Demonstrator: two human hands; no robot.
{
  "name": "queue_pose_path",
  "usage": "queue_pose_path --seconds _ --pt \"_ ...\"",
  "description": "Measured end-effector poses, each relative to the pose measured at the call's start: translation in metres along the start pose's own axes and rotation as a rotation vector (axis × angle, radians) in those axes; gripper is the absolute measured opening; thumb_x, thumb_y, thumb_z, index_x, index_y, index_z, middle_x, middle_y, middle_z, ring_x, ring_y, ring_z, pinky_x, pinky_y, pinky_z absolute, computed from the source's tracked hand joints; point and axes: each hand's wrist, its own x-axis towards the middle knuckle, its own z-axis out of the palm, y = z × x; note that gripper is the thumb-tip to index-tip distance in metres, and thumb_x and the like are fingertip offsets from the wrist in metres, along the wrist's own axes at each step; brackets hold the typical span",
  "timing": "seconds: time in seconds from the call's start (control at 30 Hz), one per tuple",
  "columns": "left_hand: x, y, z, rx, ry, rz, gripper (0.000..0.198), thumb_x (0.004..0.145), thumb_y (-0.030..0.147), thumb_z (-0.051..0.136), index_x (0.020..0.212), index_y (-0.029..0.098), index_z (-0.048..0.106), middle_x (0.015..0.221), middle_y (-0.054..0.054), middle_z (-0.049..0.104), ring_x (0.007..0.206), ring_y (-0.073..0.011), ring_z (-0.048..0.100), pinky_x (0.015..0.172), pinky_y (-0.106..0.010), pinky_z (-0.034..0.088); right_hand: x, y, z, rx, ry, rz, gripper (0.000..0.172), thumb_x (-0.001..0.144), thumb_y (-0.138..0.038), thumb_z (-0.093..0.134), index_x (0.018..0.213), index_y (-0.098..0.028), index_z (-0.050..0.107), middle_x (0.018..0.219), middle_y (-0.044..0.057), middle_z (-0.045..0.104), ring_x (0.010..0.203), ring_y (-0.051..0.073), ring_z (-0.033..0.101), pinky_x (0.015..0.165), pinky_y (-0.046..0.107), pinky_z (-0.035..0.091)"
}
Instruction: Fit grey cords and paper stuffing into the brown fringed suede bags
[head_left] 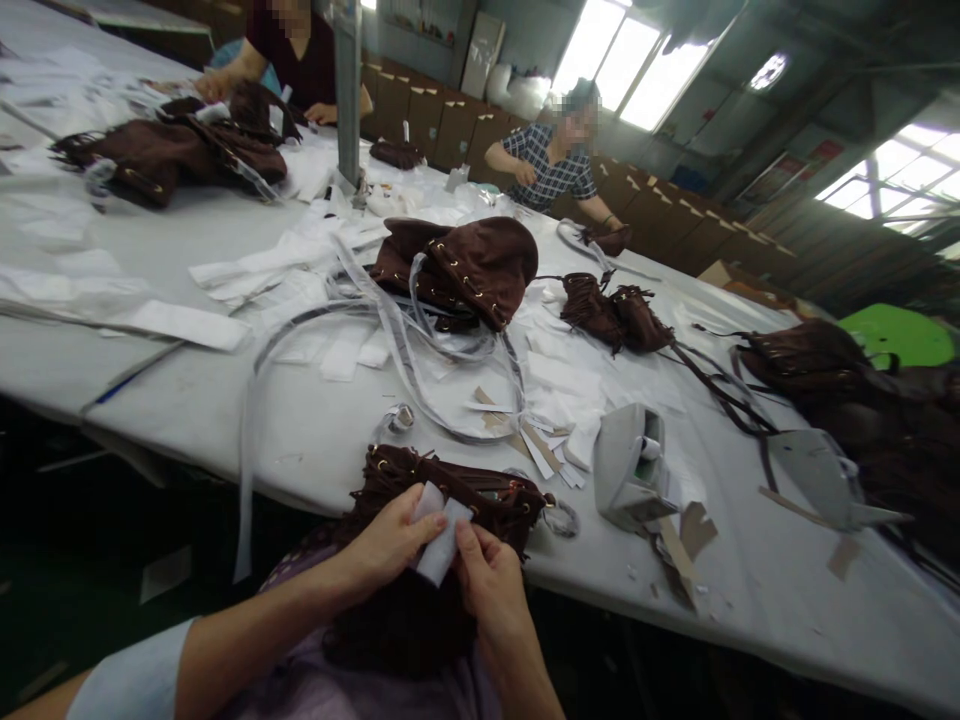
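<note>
In the head view my left hand (394,540) pinches a folded strip of white foam wrapping (442,552) between thumb and fingers. My right hand (489,568) grips the other side of this same strip. Beneath both hands a dark brown fringed bag (390,470) with gold eyelets rests on the table's near edge and over my lap, its fringe hanging down. At the bag's right end sits a ring-shaped piece in clear plastic (561,518). Just beyond the bag lies a small metal piece in clear wrap (397,420).
A larger brown bag (480,265) with plastic-wrapped straps stands mid-table. To my right are a grey tape dispenser (626,465) and a second dispenser (814,480). White paper sheets (187,325) and cardboard scraps litter the table (315,420). Two co-workers stand across it, near a metal post (348,100).
</note>
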Motion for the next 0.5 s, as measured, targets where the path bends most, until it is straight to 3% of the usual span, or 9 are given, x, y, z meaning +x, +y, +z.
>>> queue_pose_path --seconds 0.13,0.27,0.4,0.5 --pt "0.001 -0.001 -0.007 0.053 -0.034 0.001 0.037 0.074 0.047 0.065 0.090 0.016 0.053 0.074 0.000 0.058 0.055 -0.0117 0.053 0.050 -0.022 0.044 0.010 -0.006 0.011 0.153 -0.059 0.110 0.039 0.061 -0.051 0.075 0.064 -0.015 0.063 0.037 -0.007 0.040 0.034 0.005 0.031 0.033 0.019 0.022" --pt "-0.007 -0.001 -0.006 0.075 0.000 0.078 0.036 0.077 0.047 0.063 0.093 0.015 0.059 0.078 -0.001 0.059 0.065 -0.0113 0.053 0.058 -0.020 0.044 0.021 0.000 0.017 0.229 0.004 0.140 0.040 0.058 -0.046 0.077 0.074 -0.012 0.067 0.044 -0.004 0.051 0.037 0.007 0.039 0.034 0.019 0.026" --pt "-0.017 -0.009 0.000 -0.023 0.040 -0.012 0.046 0.076 0.047 0.064 0.108 0.016 0.056 0.087 -0.003 0.061 0.067 -0.0129 0.055 0.057 -0.021 0.046 0.026 0.005 0.020 0.199 0.039 0.107 0.040 0.058 -0.045 0.077 0.075 -0.010 0.067 0.052 0.000 0.059 0.040 0.008 0.043 0.034 0.019 0.029" --pt "-0.018 -0.015 0.003 -0.086 0.086 0.029 0.042 0.075 0.044 0.065 0.103 0.015 0.057 0.083 -0.002 0.061 0.064 -0.0123 0.055 0.059 -0.022 0.047 0.025 0.000 0.020 0.168 0.009 0.110 0.036 0.058 -0.044 0.077 0.066 -0.012 0.063 0.044 -0.004 0.051 0.037 0.006 0.039 0.032 0.019 0.026"
